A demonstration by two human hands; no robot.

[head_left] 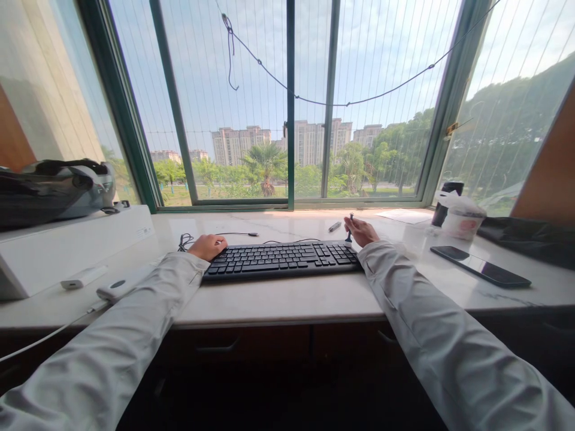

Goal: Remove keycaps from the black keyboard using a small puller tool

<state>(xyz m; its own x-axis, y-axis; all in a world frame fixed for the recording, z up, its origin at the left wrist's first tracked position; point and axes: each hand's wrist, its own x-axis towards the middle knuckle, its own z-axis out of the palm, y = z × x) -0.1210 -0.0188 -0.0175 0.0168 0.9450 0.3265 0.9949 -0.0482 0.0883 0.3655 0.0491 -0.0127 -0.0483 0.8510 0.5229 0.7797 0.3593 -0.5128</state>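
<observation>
A black keyboard (283, 258) lies flat on the white marble-patterned counter. My left hand (208, 246) is at its upper left corner, fingers curled together and gripping the edge. Over the number pad, my right hand (362, 231) pinches a small dark brush (349, 236), held upright. The brush's pale bristles point down at the keys at the right end. Behind the keyboard, a thin black cable (238, 234) ends in a plug. A small silver and white piece (335, 227), its kind unclear, lies left of my right hand.
A phone (480, 266) lies at the right, with a plastic-bagged cup (462, 218) and a dark cylinder (449, 200) behind it. A white box (76, 245) carries a black helmet-like object (58, 188) at left. White devices (84, 277) sit before it. Windows rise behind the counter.
</observation>
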